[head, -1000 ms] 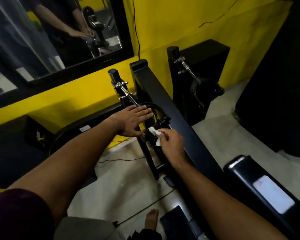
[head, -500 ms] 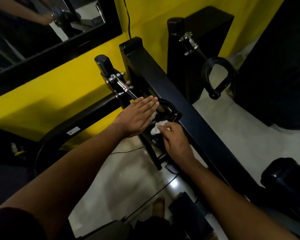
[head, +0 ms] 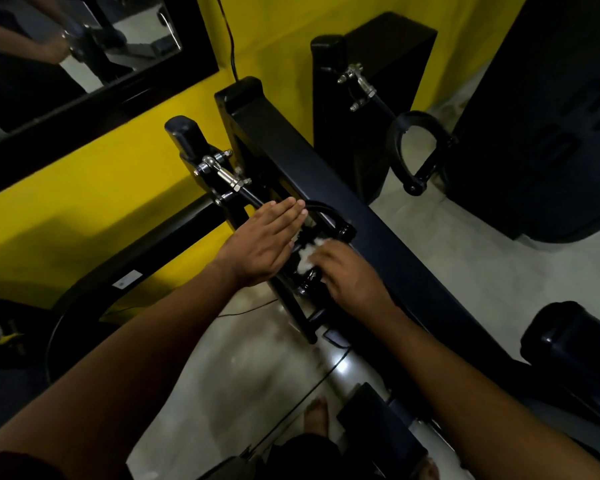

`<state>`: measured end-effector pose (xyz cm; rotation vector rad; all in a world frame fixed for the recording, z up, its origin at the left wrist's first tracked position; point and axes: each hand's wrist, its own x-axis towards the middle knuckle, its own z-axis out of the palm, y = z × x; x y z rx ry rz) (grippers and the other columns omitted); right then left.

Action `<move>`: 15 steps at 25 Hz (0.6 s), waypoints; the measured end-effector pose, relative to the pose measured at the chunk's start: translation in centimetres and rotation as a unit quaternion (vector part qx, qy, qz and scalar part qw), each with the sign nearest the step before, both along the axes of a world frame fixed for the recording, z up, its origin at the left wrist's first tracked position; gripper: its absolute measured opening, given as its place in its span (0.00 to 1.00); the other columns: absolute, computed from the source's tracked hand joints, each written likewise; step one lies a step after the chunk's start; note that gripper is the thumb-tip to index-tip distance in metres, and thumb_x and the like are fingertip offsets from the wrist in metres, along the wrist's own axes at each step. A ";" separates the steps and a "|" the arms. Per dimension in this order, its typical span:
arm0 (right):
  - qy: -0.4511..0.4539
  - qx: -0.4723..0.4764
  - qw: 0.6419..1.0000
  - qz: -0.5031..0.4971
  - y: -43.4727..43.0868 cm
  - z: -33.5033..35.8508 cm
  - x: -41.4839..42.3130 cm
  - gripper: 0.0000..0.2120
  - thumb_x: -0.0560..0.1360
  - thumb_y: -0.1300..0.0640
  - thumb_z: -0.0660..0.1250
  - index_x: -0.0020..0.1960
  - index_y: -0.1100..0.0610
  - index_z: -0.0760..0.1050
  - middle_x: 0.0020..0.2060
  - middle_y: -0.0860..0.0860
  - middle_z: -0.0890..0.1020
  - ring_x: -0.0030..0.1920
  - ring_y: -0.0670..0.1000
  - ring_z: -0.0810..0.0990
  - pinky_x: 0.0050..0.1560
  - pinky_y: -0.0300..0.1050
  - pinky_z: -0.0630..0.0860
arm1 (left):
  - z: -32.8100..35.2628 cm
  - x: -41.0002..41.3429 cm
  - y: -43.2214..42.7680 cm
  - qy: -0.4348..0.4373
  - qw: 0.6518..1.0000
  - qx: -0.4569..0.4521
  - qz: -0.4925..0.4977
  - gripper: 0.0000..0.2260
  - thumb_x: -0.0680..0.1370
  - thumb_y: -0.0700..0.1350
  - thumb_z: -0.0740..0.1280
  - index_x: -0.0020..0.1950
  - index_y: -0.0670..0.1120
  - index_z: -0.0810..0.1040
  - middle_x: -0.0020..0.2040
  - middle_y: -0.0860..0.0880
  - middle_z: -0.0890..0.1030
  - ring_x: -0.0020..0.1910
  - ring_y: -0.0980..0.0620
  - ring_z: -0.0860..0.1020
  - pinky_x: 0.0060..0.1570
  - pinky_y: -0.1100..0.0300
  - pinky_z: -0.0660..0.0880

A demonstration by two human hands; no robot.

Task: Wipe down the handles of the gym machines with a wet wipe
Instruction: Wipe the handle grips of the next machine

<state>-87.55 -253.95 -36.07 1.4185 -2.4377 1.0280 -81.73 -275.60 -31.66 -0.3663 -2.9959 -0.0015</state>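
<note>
A black stirrup handle (head: 326, 216) hangs from a cable fitting on the left side of a black gym machine beam (head: 361, 216). My left hand (head: 267, 240) lies flat with straight fingers against the handle's left side. My right hand (head: 347, 275) holds a crumpled white wet wipe (head: 309, 252) pressed on the handle's black grip; the grip is mostly hidden under both hands. A second stirrup handle (head: 416, 150) hangs free on the right side of the beam.
A yellow wall with a black-framed mirror (head: 84, 57) stands at the back left. A dark weight stack housing (head: 371, 81) and a large black machine (head: 551, 116) are at the right. A padded seat roller (head: 575, 341) sits near right. A bare foot (head: 316, 417) and a thin cable lie on the grey floor.
The view has dropped and moved closer to the handle. My right hand has slid the wipe slightly lower along the grip. My left hand stays flat against the handle.
</note>
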 end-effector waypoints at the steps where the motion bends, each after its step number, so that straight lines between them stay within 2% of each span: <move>1: -0.032 -0.011 0.998 -0.050 -0.1 -0.1 -0.5 0.14 0.73 0.68 0.65 0.57 0.61 0.80 0.57 0.57 0.79 0.62 0.54 0.74 0.65 0.53 0.73 | 0.0 -0.1 -0.1 -0.001 1.000 0.000 0.001 0.26 0.82 0.51 0.50 0.79 0.41 0.59 0.79 0.44 0.59 0.79 0.48 0.53 0.78 0.49 0.50; 2: -0.052 -0.012 0.995 -0.083 -0.2 -0.1 -0.7 0.13 0.75 0.68 0.64 0.58 0.62 0.80 0.57 0.57 0.79 0.62 0.54 0.74 0.64 0.53 0.73 | -0.1 -0.1 -0.1 -0.001 1.000 0.002 0.003 0.26 0.82 0.51 0.50 0.79 0.42 0.59 0.79 0.44 0.59 0.79 0.48 0.53 0.78 0.49 0.51; 5: 0.005 0.005 1.000 -0.019 -0.1 -0.9 -0.5 0.12 0.76 0.64 0.63 0.57 0.62 0.80 0.55 0.58 0.79 0.58 0.56 0.75 0.62 0.50 0.73 | -0.2 -0.1 -0.1 -0.001 1.000 0.011 0.002 0.26 0.82 0.50 0.51 0.78 0.41 0.60 0.79 0.43 0.60 0.79 0.47 0.54 0.77 0.49 0.52; 6: -0.015 -0.013 0.999 -0.046 0.0 -0.7 -0.8 0.11 0.76 0.64 0.63 0.56 0.61 0.81 0.53 0.57 0.80 0.56 0.55 0.76 0.60 0.49 0.74 | -0.2 -0.2 -0.1 0.000 1.000 0.009 -0.003 0.26 0.82 0.50 0.51 0.78 0.41 0.61 0.79 0.43 0.61 0.79 0.47 0.55 0.77 0.48 0.52; 7: -0.071 -0.038 0.990 -0.114 -0.1 -0.4 -0.9 0.09 0.77 0.64 0.64 0.55 0.59 0.81 0.52 0.55 0.80 0.54 0.53 0.76 0.57 0.49 0.75 | -0.2 -0.3 -0.1 0.004 1.000 0.005 -0.006 0.26 0.82 0.49 0.52 0.78 0.40 0.61 0.78 0.43 0.61 0.79 0.47 0.56 0.77 0.48 0.53; 9: -0.231 -0.098 0.935 -0.249 -0.3 0.0 -0.5 0.05 0.77 0.61 0.67 0.52 0.57 0.80 0.50 0.51 0.80 0.50 0.49 0.77 0.52 0.45 0.77 | -0.2 -0.3 -0.2 0.007 1.000 0.002 -0.005 0.26 0.82 0.49 0.52 0.78 0.40 0.62 0.78 0.43 0.62 0.79 0.46 0.56 0.77 0.48 0.53; 10: -0.323 -0.142 0.889 -0.293 -0.9 -0.2 -0.2 0.03 0.77 0.60 0.68 0.51 0.57 0.79 0.48 0.50 0.81 0.49 0.48 0.79 0.50 0.43 0.77 | -0.3 -0.2 -0.2 0.007 1.000 0.001 -0.002 0.26 0.82 0.49 0.52 0.78 0.40 0.62 0.78 0.43 0.62 0.79 0.47 0.56 0.77 0.49 0.52; 11: -0.421 -0.197 0.822 -0.329 -1.6 -0.5 0.2 0.03 0.77 0.59 0.68 0.50 0.57 0.79 0.47 0.50 0.82 0.49 0.49 0.80 0.50 0.42 0.78 | -0.3 -0.2 -0.2 0.006 1.000 -0.001 0.000 0.26 0.82 0.49 0.52 0.78 0.40 0.61 0.78 0.43 0.62 0.79 0.47 0.56 0.77 0.49 0.51; 13: -0.624 -0.349 0.619 -0.325 -3.2 -0.7 1.1 0.07 0.80 0.61 0.64 0.55 0.58 0.79 0.51 0.55 0.83 0.54 0.54 0.82 0.55 0.45 0.78 | -0.3 -0.2 -0.2 0.008 1.000 -0.005 -0.002 0.25 0.82 0.49 0.53 0.78 0.40 0.62 0.78 0.43 0.62 0.79 0.47 0.56 0.77 0.50 0.51; 14: -0.684 -0.409 0.529 -0.291 -3.6 -0.7 1.6 0.10 0.81 0.61 0.60 0.59 0.59 0.77 0.54 0.56 0.83 0.56 0.54 0.82 0.56 0.47 0.78 | -0.3 -0.3 0.0 0.011 1.000 -0.009 -0.007 0.25 0.82 0.49 0.53 0.78 0.40 0.62 0.78 0.42 0.62 0.78 0.46 0.57 0.77 0.49 0.52; 15: -0.715 -0.440 0.479 -0.257 -3.7 -0.7 2.1 0.13 0.82 0.61 0.57 0.63 0.59 0.76 0.56 0.57 0.82 0.56 0.54 0.81 0.55 0.47 0.78 | -0.3 -0.3 0.1 0.013 1.000 -0.013 -0.012 0.25 0.82 0.48 0.53 0.77 0.40 0.62 0.78 0.42 0.63 0.78 0.46 0.58 0.77 0.49 0.53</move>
